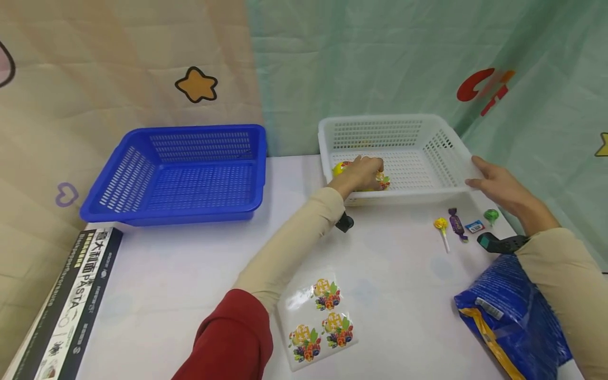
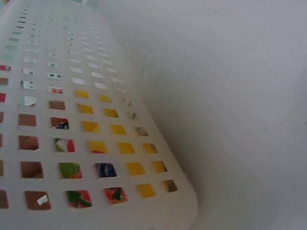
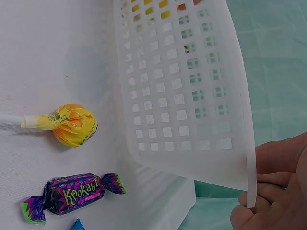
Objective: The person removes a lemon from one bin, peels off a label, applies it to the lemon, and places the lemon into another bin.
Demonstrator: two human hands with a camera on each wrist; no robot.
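Observation:
A white plastic basket (image 1: 394,198) with a perforated wall stands at the back right of the table. My left hand (image 1: 360,173) reaches over its front rim, fingers bent round a yellow thing with fruit pictures (image 1: 382,181) inside at the left; the palm hides most of it. Through the basket holes in the left wrist view, patches of yellow and fruit print (image 2: 79,199) show beside the fingers (image 2: 32,170). On the basket's right end, my right hand (image 1: 508,190) pinches the rim, with its fingers (image 3: 268,196) at the corner in the right wrist view.
A blue basket (image 1: 190,215) stands at the back left, behind a pasta box (image 1: 71,301). A sheet of fruit stickers (image 1: 301,316) lies in front. Near the right arm are a yellow lollipop (image 1: 440,224), a purple wrapped candy (image 1: 457,224), a green lollipop (image 1: 491,215) and a blue bag (image 1: 513,311).

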